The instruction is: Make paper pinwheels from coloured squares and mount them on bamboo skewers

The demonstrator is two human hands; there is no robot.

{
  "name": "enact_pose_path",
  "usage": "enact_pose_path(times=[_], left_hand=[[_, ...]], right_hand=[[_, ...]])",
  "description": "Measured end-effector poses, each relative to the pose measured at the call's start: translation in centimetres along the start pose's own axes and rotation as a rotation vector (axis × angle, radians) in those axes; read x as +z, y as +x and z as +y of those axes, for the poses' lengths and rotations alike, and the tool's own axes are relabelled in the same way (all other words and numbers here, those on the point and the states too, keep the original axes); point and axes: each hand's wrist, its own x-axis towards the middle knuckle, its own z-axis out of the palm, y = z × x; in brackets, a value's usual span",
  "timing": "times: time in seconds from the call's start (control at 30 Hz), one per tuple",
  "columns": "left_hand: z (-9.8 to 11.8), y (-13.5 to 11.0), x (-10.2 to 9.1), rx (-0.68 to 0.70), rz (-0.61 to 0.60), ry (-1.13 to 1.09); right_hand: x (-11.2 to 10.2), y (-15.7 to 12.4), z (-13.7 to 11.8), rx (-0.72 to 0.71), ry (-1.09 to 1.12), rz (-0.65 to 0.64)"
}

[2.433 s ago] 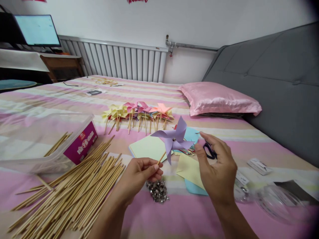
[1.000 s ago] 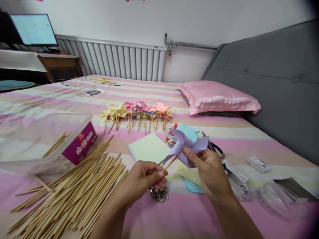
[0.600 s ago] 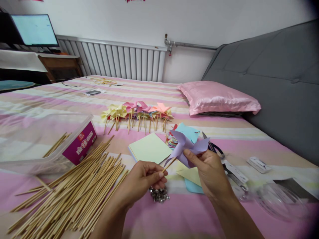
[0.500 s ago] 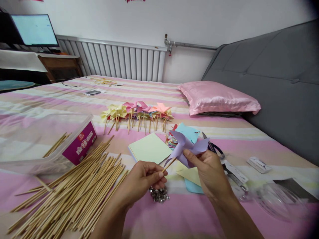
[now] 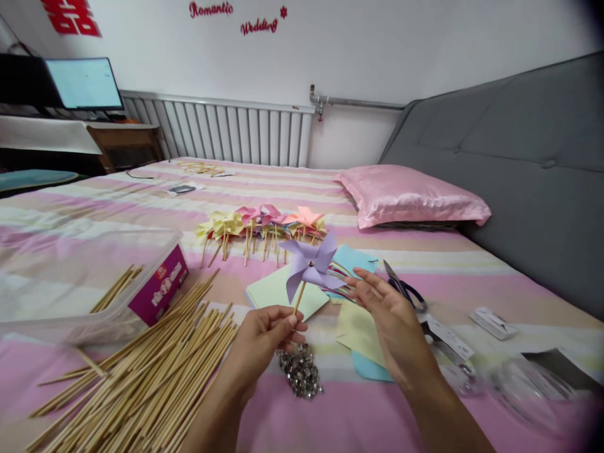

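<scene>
My left hand (image 5: 272, 327) pinches the wooden stick of a purple paper pinwheel (image 5: 310, 267), which stands nearly upright with a small shiny pin at its centre. Close by on the right, my right hand (image 5: 387, 308) has its fingers stretched out, near the pinwheel's right blade and holding nothing. Beneath my left hand lies a heap of silvery pins (image 5: 302, 374). Behind the pinwheel is a stack of pale green paper squares (image 5: 270, 286). Yellow paper (image 5: 361, 330) and blue paper (image 5: 370, 368) lie by my right wrist.
Wooden sticks (image 5: 155, 371) are piled at the left beside a clear plastic tub (image 5: 160, 286). Several pinwheels (image 5: 264, 217) lie in a row farther back. Scissors (image 5: 406, 286), a small white box (image 5: 493, 322) and a clear plastic container (image 5: 533, 390) are on the right. A pink pillow (image 5: 415, 198) lies behind.
My right hand has let go of the purple pinwheel and opened. The pinwheel has turned more upright, its front now showing. The view has tilted up.
</scene>
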Motion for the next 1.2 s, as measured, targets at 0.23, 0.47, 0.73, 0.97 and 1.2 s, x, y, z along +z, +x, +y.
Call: enact_pose_path(times=[0.23, 0.47, 0.73, 0.97, 1.2], left_hand=[[0.0, -0.1, -0.1, 0.020, 0.065, -0.016], [0.1, -0.2, 0.0, 0.041, 0.096, -0.034], [-0.6, 0.1, 0.4, 0.043, 0.089, -0.025], [-1.2, 0.4, 1.2, 0.027, 0.006, -0.016], [-1.0, 0.3, 1.4, 0.017, 0.033, -0.021]], right_hand=[[0.7, -0.3, 0.1, -0.032, -0.040, 0.058], [0.3, -0.5, -0.2, -0.071, -0.011, -0.001], [-0.2, -0.2, -0.3, -0.125, -0.092, -0.013], [-0.3, -0.1, -0.1, -0.441, -0.644, -0.117], [0.2, -0.7, 0.0, -0.498, -0.831, -0.173]])
